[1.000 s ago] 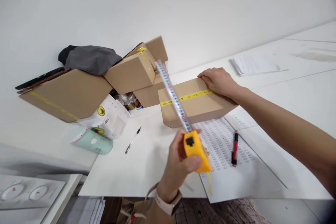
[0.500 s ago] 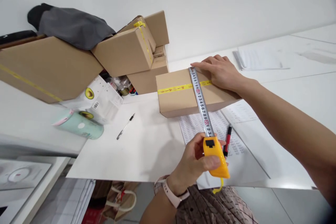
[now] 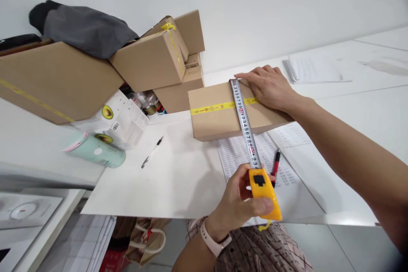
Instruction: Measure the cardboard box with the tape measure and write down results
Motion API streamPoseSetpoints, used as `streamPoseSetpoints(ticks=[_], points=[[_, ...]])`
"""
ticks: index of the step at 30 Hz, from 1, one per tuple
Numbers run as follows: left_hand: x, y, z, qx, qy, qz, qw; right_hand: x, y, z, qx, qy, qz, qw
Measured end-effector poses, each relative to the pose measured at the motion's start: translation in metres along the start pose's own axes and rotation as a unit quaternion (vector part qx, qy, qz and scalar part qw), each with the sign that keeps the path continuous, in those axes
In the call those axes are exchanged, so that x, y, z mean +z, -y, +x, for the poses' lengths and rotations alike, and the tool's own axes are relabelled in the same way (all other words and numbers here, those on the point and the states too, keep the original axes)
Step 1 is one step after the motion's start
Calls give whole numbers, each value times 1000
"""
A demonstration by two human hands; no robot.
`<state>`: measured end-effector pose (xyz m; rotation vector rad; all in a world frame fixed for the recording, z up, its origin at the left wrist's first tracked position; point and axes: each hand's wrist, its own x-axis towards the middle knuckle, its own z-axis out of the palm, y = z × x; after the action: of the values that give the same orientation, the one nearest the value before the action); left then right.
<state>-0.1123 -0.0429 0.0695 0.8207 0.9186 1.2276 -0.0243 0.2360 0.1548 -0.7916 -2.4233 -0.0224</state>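
Note:
My left hand (image 3: 237,204) is closed around a yellow tape measure (image 3: 265,195), its thumb pressed on the case. From the case a silver blade (image 3: 245,125) runs away from me across the top of a cardboard box (image 3: 212,121) with yellow printed tape. The blade's far end lies at the box's back edge, where an outstretched finger of my right hand (image 3: 267,87) touches it. The other fingers of that hand bend over the back edge and hold the box. My right thumb is hidden. Under and in front of the box lie printed sheets (image 3: 229,159).
A red and black pen (image 3: 276,168) lies on the sheets beside the tape case. To the left are a clear pen (image 3: 152,151), a mint green tumbler (image 3: 102,151) on its side, a white avocado-printed box (image 3: 127,121) and stacked cartons (image 3: 149,61). Papers (image 3: 315,69) lie at the back right.
My left hand has drawn the tape case slightly toward me and to the right, so a little more blade shows. My right hand stays on the box.

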Motion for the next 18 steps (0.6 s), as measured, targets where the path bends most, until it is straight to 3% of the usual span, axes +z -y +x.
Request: streamPoseSetpoints(ticks=[4, 7, 13, 15, 18], points=[[-7, 17, -21, 61, -39, 205, 976, -9, 14, -10, 24, 6, -32, 999], [-16, 36, -35, 37, -17, 291, 956, -14, 27, -30, 22, -7, -63, 998], [-30, 52, -44, 9, 39, 320, 947, 0, 38, -95, 21, -101, -70, 992], [-31, 51, -43, 18, 42, 322, 946, 8, 39, -113, 44, -85, -61, 993], [-32, 50, -40, 33, 54, 334, 940, 17, 43, -130, 64, -8, -33, 997]])
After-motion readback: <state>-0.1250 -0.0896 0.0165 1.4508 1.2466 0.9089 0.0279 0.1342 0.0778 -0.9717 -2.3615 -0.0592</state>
